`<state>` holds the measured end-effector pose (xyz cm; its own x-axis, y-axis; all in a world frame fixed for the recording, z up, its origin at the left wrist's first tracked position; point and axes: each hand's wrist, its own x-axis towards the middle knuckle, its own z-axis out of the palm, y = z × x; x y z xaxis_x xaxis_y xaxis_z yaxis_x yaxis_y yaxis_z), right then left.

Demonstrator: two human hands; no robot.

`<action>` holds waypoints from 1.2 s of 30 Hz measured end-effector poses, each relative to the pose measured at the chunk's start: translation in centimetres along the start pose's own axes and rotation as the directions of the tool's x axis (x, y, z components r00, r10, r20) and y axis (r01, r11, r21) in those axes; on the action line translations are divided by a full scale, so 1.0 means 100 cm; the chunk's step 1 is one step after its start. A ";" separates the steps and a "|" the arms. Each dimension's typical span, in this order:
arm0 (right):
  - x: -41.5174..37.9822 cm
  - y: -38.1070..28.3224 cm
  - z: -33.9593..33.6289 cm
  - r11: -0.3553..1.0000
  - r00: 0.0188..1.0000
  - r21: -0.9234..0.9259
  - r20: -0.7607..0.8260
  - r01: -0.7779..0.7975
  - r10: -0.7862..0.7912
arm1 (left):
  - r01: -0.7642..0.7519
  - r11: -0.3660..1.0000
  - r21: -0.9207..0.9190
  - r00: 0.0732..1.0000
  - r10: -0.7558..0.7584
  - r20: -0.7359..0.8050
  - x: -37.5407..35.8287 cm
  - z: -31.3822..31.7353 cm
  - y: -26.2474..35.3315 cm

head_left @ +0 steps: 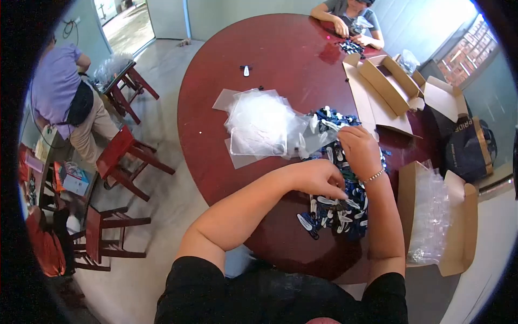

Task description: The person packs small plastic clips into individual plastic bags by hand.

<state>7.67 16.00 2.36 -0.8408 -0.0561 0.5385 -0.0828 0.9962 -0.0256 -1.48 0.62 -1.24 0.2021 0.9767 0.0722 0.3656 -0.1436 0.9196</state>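
On the dark red round table [216,70] lies a long pile of hair clips [345,218], dark blue, black and white. My left hand [322,179] hovers over the pile's left side with its fingers curled; whether it holds a clip cannot be made out. My right hand [359,148], with a beaded bracelet at the wrist, pinches something small at the upper part of the pile, beside a clear bag. Left of the pile is a stack of clear plastic bags [259,121]. A single clip [246,71] lies apart, beyond the stack.
Open cardboard boxes [389,86] stand at the back right. Another box [407,202] at the right holds filled clear bags [431,216]. A person [353,21] works across the table over more clips. Red stools [116,151] and another person [65,86] are at the left.
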 end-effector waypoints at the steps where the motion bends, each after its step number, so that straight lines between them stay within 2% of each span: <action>1: -0.005 -0.002 -0.007 0.996 0.997 0.059 -0.032 -0.071 0.073 | -0.020 1.000 0.020 0.987 0.023 -0.162 0.001 0.002 -0.002; 2: -0.011 -0.005 -0.013 0.992 0.991 0.063 -0.069 -0.111 0.115 | 0.097 0.995 -0.031 0.975 -0.101 -0.198 0.005 0.001 -0.002; 3: -0.016 -0.008 -0.018 0.986 0.982 0.070 -0.105 -0.149 0.155 | 0.063 0.985 -0.163 0.938 -0.114 -0.328 0.007 0.005 -0.004; 4: -0.019 -0.013 -0.023 0.993 0.983 0.060 -0.142 -0.106 0.114 | 0.012 0.958 -0.287 0.882 -0.145 -0.448 0.009 0.008 -0.009; 5: -0.023 -0.020 -0.028 0.995 0.985 0.030 -0.136 -0.099 0.102 | -0.032 0.946 -0.322 0.881 -0.125 -0.456 0.014 0.005 -0.019; 7: -0.031 -0.028 -0.026 0.999 0.989 -0.026 -0.140 -0.042 0.038 | -0.046 0.838 -0.543 0.864 -0.240 -0.443 0.009 -0.005 -0.003; 8: -0.033 -0.035 -0.026 0.999 0.991 -0.024 -0.127 -0.040 0.037 | -0.093 0.787 -0.610 0.824 -0.283 -0.491 0.011 -0.002 -0.013; 9: -0.033 -0.040 -0.025 0.999 0.993 -0.019 -0.114 -0.038 0.035 | -0.087 0.790 -0.608 0.826 -0.284 -0.487 0.011 -0.003 -0.014; 11: -0.035 -0.046 -0.020 1.000 0.995 0.016 -0.097 0.005 -0.004 | -0.134 0.712 -0.689 0.783 -0.350 -0.514 0.009 -0.005 -0.015; 12: -0.036 -0.050 -0.019 0.999 0.996 0.051 -0.091 -0.001 0.005 | -0.209 0.720 -0.662 0.755 -0.311 -0.577 0.008 -0.004 -0.014; 14: -0.036 -0.055 -0.024 0.995 0.997 0.104 -0.076 -0.003 0.011 | -0.179 0.706 -0.685 0.765 -0.338 -0.548 0.006 -0.007 -0.014; 16: -0.035 -0.056 -0.030 0.964 0.993 0.264 -0.105 -0.020 0.049 | -0.145 0.678 -0.720 0.786 -0.364 -0.500 0.005 -0.008 -0.018; 17: -0.035 -0.053 -0.031 0.964 0.989 0.264 -0.130 -0.032 0.069 | -0.132 0.678 -0.723 0.787 -0.371 -0.492 0.005 -0.008 -0.021; 19: -0.037 -0.045 -0.026 0.956 0.973 0.291 -0.202 -0.049 0.112 | -0.058 0.741 -0.669 0.782 -0.383 -0.491 0.006 -0.007 -0.025; 21: -0.038 -0.041 -0.028 0.955 0.973 0.291 -0.193 -0.063 0.123 | -0.016 0.762 -0.648 0.793 -0.385 -0.472 0.005 -0.005 -0.019; 23: -0.039 -0.040 -0.027 0.979 0.967 0.202 -0.245 -0.020 0.070 | 0.023 0.783 -0.622 0.805 -0.384 -0.453 0.006 -0.002 -0.013; 25: -0.042 -0.041 -0.028 0.986 0.975 0.166 -0.215 -0.022 0.058 | 0.100 0.896 -0.434 0.812 -0.326 -0.485 0.005 0.001 -0.011; 26: -0.043 -0.041 -0.028 0.995 0.981 0.097 -0.191 0.000 0.018 | 0.109 0.898 -0.426 0.810 -0.329 -0.485 0.005 0.002 -0.010; 28: -0.043 -0.044 -0.026 0.999 0.988 0.038 -0.154 0.030 -0.024 | 0.109 0.990 -0.086 0.850 -0.138 -0.508 0.002 0.002 -0.009; 29: -0.043 -0.046 -0.026 1.000 0.992 0.002 -0.122 0.027 -0.026 | 0.113 0.992 -0.048 0.847 -0.122 -0.518 0.002 0.004 -0.016; 31: -0.044 -0.047 -0.025 0.999 0.996 -0.034 -0.080 0.031 -0.034 | 0.266 0.962 0.066 0.878 -0.213 -0.429 0.001 -0.002 0.001; 32: -0.044 -0.048 -0.026 1.000 0.997 -0.024 -0.078 0.018 -0.020 | 0.090 0.993 0.076 0.849 -0.037 -0.527 0.003 0.007 -0.015; 34: -0.043 -0.050 -0.031 1.000 0.998 0.001 -0.056 -0.005 0.005 | 0.053 0.993 0.108 0.845 0.013 -0.534 0.003 0.007 -0.006; 35: -0.043 -0.050 -0.031 1.000 0.997 0.010 -0.074 -0.013 0.014 | 0.128 0.987 0.102 0.858 -0.058 -0.511 0.002 0.005 -0.001; 36: -0.043 -0.050 -0.031 1.000 0.996 0.017 -0.090 -0.025 0.027 | 0.099 0.991 0.095 0.844 -0.033 -0.536 0.001 0.005 -0.001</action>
<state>13.33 11.43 2.74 -0.7914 -0.0233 0.6109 -0.0706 0.9961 -0.0534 -1.04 0.65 -1.52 -0.3280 0.9143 0.2376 0.4687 -0.0608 0.8812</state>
